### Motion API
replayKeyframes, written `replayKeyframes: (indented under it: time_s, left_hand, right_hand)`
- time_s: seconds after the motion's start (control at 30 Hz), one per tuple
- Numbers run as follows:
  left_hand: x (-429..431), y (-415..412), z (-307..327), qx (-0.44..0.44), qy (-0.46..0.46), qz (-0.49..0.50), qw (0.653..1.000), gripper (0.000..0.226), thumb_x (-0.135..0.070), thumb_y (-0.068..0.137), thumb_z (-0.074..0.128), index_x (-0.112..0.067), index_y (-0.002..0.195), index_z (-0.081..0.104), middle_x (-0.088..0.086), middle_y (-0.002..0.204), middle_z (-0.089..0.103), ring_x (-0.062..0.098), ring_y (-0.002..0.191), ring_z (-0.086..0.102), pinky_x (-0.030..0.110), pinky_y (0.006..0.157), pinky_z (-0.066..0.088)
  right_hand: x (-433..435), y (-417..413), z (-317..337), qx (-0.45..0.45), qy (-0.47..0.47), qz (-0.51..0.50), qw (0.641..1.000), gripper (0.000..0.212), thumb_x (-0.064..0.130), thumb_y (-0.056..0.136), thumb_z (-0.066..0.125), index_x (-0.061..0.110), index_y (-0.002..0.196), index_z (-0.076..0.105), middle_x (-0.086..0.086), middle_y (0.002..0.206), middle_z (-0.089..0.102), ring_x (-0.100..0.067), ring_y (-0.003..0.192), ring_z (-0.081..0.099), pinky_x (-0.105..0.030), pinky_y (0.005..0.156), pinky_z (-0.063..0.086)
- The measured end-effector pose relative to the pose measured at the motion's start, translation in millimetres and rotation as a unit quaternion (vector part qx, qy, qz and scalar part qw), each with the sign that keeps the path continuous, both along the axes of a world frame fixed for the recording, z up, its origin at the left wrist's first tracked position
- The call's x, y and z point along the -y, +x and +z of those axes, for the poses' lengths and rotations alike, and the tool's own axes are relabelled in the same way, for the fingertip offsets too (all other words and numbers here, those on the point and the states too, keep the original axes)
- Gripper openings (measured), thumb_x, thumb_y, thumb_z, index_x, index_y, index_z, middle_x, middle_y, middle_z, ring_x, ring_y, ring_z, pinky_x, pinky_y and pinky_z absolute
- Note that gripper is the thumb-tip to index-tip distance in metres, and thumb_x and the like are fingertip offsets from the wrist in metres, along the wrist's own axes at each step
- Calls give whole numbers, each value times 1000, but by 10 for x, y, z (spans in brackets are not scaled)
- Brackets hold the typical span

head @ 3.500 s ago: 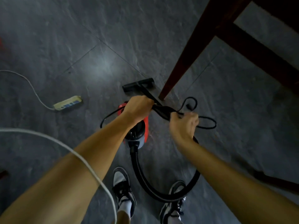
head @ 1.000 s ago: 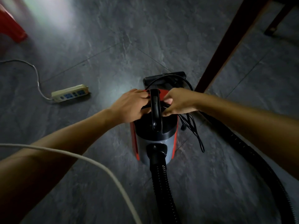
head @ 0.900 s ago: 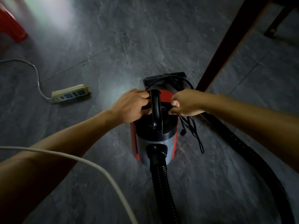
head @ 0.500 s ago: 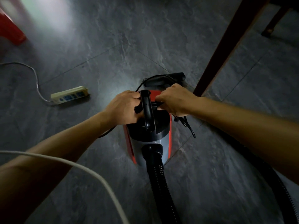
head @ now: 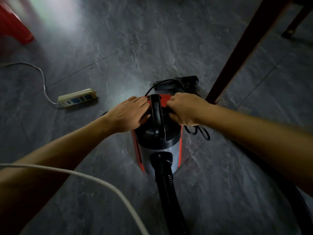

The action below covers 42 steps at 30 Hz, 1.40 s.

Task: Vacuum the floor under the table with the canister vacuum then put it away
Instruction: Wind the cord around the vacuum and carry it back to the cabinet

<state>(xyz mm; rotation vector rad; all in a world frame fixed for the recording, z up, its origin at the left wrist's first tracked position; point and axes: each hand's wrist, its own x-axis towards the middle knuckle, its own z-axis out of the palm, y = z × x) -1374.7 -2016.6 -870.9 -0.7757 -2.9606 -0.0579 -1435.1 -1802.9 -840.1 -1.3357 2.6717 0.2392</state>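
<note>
The red, grey and black canister vacuum [head: 158, 145] stands on the grey tiled floor in front of me, its black carry handle [head: 157, 116] running down the top. My left hand [head: 128, 112] lies flat on the left of the top with straight fingers. My right hand [head: 184, 107] is curled on the right of the top, holding the black power cord [head: 199, 132], whose loops hang beside the body. The black ribbed hose [head: 169, 192] leaves the near end. The floor nozzle [head: 184, 80] lies just beyond the canister.
A dark wooden table leg [head: 240, 48] stands right of the vacuum; a second leg [head: 294, 22] shows at the far right. A cream power strip [head: 77, 97] with a white cable lies on the left. A red object [head: 11, 26] sits top left. A white cable [head: 84, 177] crosses my left arm.
Earlier I stood holding the wand and cord; now I am bent low over the canister. In the last second both hands shifted slightly on its top, and the cord loops were drawn closer.
</note>
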Motion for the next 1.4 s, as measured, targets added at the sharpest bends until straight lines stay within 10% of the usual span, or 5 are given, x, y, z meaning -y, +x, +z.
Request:
replayKeyframes:
  time_s: [0.27,0.53,0.7,1.03,1.4]
  left_hand:
    - [474,127,21,-32,-39,7,999,33,-27,91,36,-6,86,60,14,84,63,28,72,62,40,76,52]
    - [786,307,-21,-22,-22,21,999,20,-27,93,42,-8,96,48,19,88,61,32,69,62,43,66,56]
    - [766,374,15,9,-31,-4,999,28,-34,90,44,-9,101,52,18,99,61,33,77,64,42,70,56]
    - [-246,270,398,-55,251,231,938,35,-46,92,38,-17,88,57,-3,77,56,15,63,53,27,54,40]
    - [-631,73,349,87,97,374,918,55,-67,80,46,-14,69,54,3,59,56,18,51,54,23,44,33]
  right_hand:
    - [119,-51,26,-49,-26,21,998,46,54,90,46,25,121,65,-4,147,43,-25,150,9,-57,114,-11]
    - [-25,15,-153,182,-234,-48,954,67,42,89,60,17,147,40,-1,161,19,-11,149,8,-22,118,0]
    - [-164,-127,-162,66,-377,-147,912,45,25,94,49,6,134,56,-10,141,54,-18,138,42,-21,114,25]
    - [-717,-300,-793,101,-213,-409,882,40,27,93,49,16,130,58,-12,125,63,-32,109,62,-38,89,52]
    - [-1100,-567,-1250,89,-72,-440,891,44,29,96,50,10,136,45,-14,131,51,-33,114,56,-41,87,52]
